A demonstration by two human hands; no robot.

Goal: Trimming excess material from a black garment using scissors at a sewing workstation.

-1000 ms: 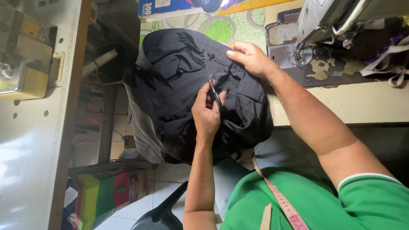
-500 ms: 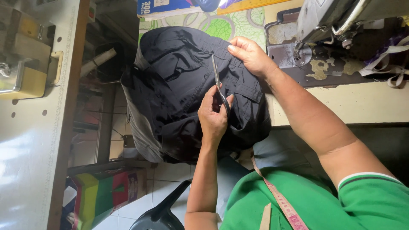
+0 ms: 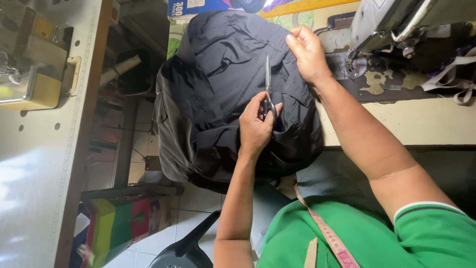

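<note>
Black garment (image 3: 218,99) is draped over the desk (image 3: 396,119) edge (beside a sewing machine (image 3: 396,25)); scissors (image 3: 268,89) are gripped in the left hand (image 3: 255,129), while the right hand (image 3: 307,52) pinches the fabric's far edge

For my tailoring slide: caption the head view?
Left hand holds scissors to a black garment, right hand steadying it beside a sewing machine.
</note>
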